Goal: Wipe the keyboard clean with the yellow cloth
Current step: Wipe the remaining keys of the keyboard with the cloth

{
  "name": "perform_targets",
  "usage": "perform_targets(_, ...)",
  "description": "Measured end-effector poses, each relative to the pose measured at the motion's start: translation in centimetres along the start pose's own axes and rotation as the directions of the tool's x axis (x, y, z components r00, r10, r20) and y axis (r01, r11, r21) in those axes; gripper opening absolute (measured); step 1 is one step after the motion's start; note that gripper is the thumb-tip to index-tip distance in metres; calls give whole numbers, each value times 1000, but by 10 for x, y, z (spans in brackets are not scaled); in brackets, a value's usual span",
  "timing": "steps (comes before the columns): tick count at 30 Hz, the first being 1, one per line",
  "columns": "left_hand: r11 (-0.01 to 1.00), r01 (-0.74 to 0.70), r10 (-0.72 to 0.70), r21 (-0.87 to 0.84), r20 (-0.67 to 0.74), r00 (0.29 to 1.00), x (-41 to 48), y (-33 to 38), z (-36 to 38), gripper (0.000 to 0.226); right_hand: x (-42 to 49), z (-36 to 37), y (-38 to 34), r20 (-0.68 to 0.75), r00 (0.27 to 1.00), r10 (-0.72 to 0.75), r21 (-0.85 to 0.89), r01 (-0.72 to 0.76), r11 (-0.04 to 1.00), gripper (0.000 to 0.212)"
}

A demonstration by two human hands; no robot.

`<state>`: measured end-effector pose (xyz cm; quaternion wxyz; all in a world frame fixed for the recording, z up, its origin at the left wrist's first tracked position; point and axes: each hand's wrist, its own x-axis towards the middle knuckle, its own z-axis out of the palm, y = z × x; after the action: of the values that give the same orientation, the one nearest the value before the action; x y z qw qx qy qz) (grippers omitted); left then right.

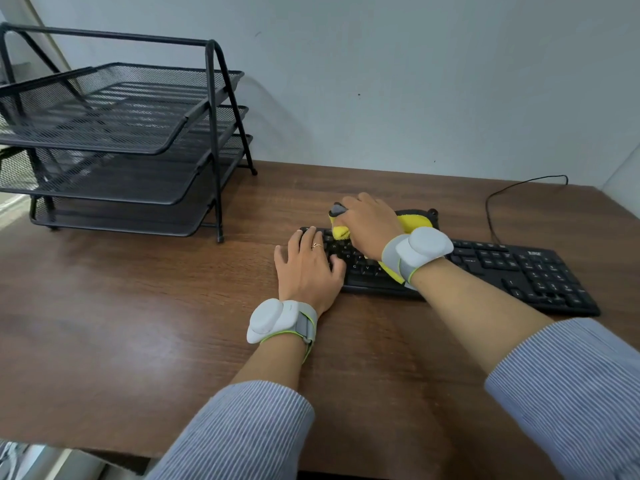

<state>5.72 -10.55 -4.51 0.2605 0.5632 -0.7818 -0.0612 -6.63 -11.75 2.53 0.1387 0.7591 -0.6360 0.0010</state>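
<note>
A black keyboard (512, 268) lies across the wooden desk (138, 306), slanting toward the right. My right hand (370, 223) grips a bunched yellow cloth (341, 231) with a grey patch and presses it on the upper left keys. More yellow cloth shows behind and under my right wrist. My left hand (308, 265) rests flat on the keyboard's left end, fingers spread and fairly straight, a ring on one finger. Both wrists carry white and grey bands.
A black three-tier mesh paper tray (121, 140) stands at the desk's back left. The keyboard's black cable (491, 202) loops up at the back right toward the pale wall. The desk's front edge runs along the lower left.
</note>
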Motion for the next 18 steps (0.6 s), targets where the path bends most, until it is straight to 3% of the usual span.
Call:
perform_targets(5,1000,3,-3,-1,5,1000,1,0,1,55,2,-6,11,111,993,42,-14,-41,999,34)
perform_targets(13,1000,-4,4,-6,-11,1000,0,0,0,53,11,-6,-9,111,994,19,71,-27,997,24)
perform_targets(18,1000,1,-1,-5,6,1000,0,0,1,54,-1,-5,27,225,966,126,129,-157,979,20)
